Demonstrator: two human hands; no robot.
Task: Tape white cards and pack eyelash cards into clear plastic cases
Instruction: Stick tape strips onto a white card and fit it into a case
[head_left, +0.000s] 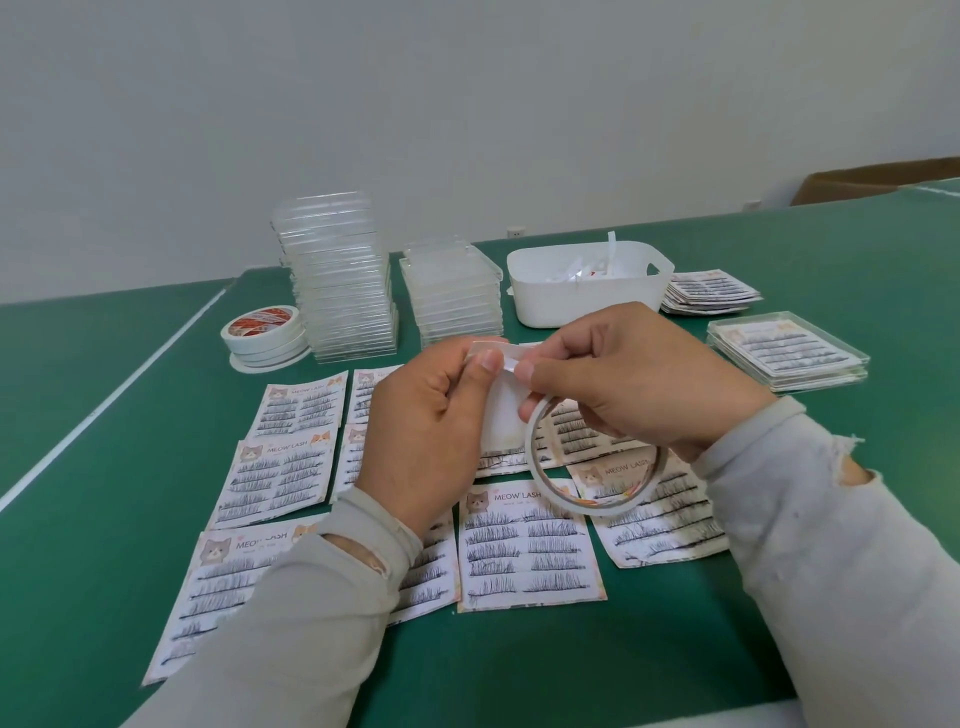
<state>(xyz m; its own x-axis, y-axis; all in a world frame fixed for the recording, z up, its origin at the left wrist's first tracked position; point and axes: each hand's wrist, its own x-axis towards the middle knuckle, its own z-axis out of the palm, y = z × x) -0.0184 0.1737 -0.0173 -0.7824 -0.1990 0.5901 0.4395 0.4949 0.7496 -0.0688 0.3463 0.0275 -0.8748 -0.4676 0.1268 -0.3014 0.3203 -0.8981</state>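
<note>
While left hand (431, 431) pinches white card (501, 421) — right hand (618, 379) holds tape roll (592, 462).

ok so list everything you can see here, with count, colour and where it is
white card: one, white, held up between both hands
tape roll: one, white, thin, hanging from the right hand
spare tape rolls: small stack, white with red label, far left
clear plastic cases: two empty stacks, far centre
packed cases: short stack, clear, far right
bin: one, white, holding paper scraps, far centre-right
eyelash cards: many, white with black lashes, spread under the hands; another pile beside the bin
table: green
left hand: pinches the card
right hand: holds tape strip and roll
</note>
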